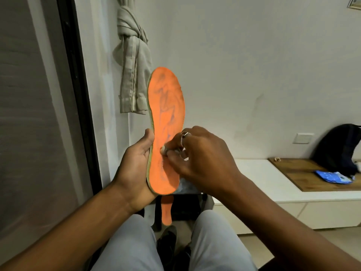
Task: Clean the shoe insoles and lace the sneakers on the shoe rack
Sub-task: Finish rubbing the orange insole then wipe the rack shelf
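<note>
left hand (136, 163) grips insole (165, 178) upright; right hand (203, 153) pinches white wad (163, 150): rub stains (166, 102) firmly, support behind.

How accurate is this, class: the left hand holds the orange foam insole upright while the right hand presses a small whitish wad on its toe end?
The spot is wrong. In the head view the left hand holds the orange foam insole upright while the right hand presses the small whitish wad on its lower, heel half, not its toe end.
</note>
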Demonstrator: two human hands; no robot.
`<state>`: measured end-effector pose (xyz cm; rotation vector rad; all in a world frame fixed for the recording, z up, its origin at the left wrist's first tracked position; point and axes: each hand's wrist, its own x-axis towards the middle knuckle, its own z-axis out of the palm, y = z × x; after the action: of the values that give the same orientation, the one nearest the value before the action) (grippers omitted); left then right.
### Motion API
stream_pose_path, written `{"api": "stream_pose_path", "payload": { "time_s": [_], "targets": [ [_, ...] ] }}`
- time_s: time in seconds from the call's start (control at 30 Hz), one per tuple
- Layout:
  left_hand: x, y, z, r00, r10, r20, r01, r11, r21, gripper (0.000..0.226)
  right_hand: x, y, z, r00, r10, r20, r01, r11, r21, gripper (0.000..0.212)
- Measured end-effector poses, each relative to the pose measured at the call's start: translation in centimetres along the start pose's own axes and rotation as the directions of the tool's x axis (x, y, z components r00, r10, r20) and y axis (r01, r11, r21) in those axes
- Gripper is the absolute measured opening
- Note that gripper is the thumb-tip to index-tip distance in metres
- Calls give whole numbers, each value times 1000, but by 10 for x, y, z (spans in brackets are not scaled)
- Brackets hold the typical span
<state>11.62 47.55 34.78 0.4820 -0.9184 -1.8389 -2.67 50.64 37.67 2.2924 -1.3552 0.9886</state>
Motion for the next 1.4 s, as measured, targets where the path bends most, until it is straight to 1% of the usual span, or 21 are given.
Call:
{"api": "stream_pose_path", "payload": {
  "time_s": [0.03,0.07,0.17,0.2,0.23,0.27,0.33,0.4,0.47,0.57,0.63,0.73,0.8,0.87,0.97,1.0,1.1,1.17,1.3,1.37,1.4],
  "targets": [
    [-1,0,2,1000,4,11,-4,1000,5,64,0,-2,5,998,19,-59,-19,1000,2,5],
    [-2,1,2,1000,8,12,-8,1000,9,63,1,-2,6,998,44,-40,-41,997,68,7],
    [1,3,-2,1000,5,-20,-4,999,33,66,2,1,-3,949,78,304,-201,895,399,6],
    [2,3,-4,1000,3,-27,-1,999,42,67,2,2,-7,918,58,393,-243,866,438,5],
    [2,3,-4,999,-1,-33,3,999,46,68,2,3,-8,914,45,403,-224,884,410,5],
    [2,2,-3,999,-6,-38,8,999,39,67,1,3,-6,938,43,344,-163,931,326,5],
    [-1,-1,2,1000,-14,-18,14,1000,1,66,1,3,2,995,24,93,-32,996,79,2],
    [-5,-3,7,1000,-26,14,26,999,-24,64,1,1,7,997,51,-53,-51,999,2,7],
    [-3,-2,5,1000,-24,2,24,999,-29,64,1,3,5,996,80,43,-86,983,161,9],
    [2,3,0,999,-23,-25,22,999,-26,71,0,-1,-3,932,27,362,-205,862,463,8],
    [2,3,0,999,-29,-26,29,999,-16,71,0,0,0,951,14,308,-147,900,411,8],
    [-3,-3,5,999,-32,20,33,999,-41,67,7,7,7,996,84,-18,-79,982,171,9],
    [-4,-4,7,998,-44,49,48,996,-75,67,11,9,11,986,140,-96,-115,968,225,10],
    [-3,0,6,998,-46,39,49,993,-106,70,5,4,11,995,97,-2,-91,942,324,11],
    [-2,6,5,999,-39,24,41,996,-82,75,-8,-7,7,983,-53,173,-21,917,398,12],
    [-2,6,7,999,-44,21,45,996,-79,75,-8,-5,6,985,-70,156,11,935,354,12],
    [-6,0,13,997,-57,45,62,991,-115,71,8,8,7,995,-68,-68,72,995,72,10],
    [-9,-2,16,995,-54,84,65,989,-130,69,16,12,8,988,-31,-154,35,999,25,10],
    [-7,7,9,994,-61,89,73,987,-146,75,-1,4,10,986,-166,16,158,959,234,15],
    [-6,9,8,993,-82,85,92,989,-116,75,-9,5,6,958,-282,58,262,938,225,13],
    [-7,7,8,993,-87,84,97,989,-115,74,-7,9,3,950,-309,51,298,941,160,11]
  ]
}}
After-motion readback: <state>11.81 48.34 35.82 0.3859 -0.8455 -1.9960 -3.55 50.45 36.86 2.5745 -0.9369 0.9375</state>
